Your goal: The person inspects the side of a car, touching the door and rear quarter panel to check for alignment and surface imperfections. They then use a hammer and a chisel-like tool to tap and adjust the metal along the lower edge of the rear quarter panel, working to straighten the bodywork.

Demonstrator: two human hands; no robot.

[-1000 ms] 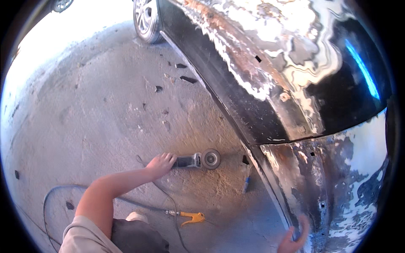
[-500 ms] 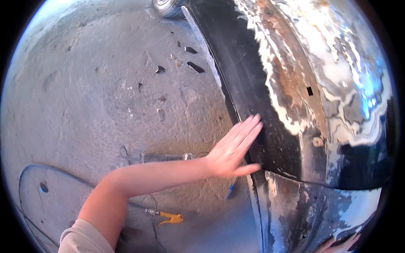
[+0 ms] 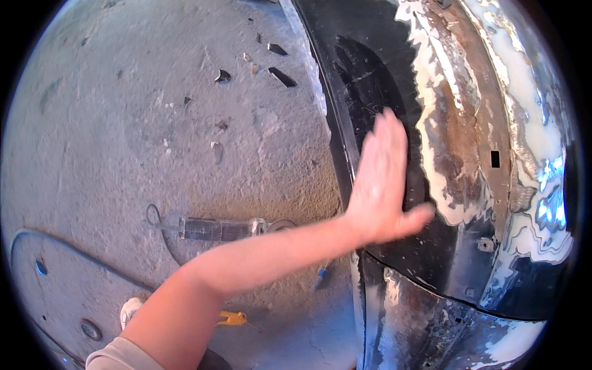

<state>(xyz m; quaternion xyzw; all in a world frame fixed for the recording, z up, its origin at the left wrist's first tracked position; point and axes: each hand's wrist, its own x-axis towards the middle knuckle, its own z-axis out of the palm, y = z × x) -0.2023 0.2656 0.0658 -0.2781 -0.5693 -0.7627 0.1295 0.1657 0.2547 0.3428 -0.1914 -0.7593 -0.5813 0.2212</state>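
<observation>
My left hand (image 3: 379,179) lies over the lower black part of a car body panel (image 3: 425,250), palm toward it. Its fingers are stretched upward, with the thumb out to the right, and nothing is held. Motion blurs the hand a little, so I cannot tell how firmly it touches. Beyond the fingertips, a darker streaked patch (image 3: 370,71) stands out on the duller black surface. To the right, the panel has a ragged cream filler edge (image 3: 431,123), brown bare areas and a small square hole (image 3: 495,159). My right hand is out of view.
Dark broken shards (image 3: 282,77) lie on the rough concrete floor (image 3: 123,154). Left of the car are a clear plastic container (image 3: 222,229), a hose (image 3: 80,250), a yellow air blow gun (image 3: 233,318) partly behind my arm, a blue-handled tool (image 3: 319,277) and a round disc (image 3: 91,329).
My left hand has moved farther onto the black panel and turned, so its fingers point more upward. A darker streaked patch now shows above it. The view has shifted; the wheel has left it.
</observation>
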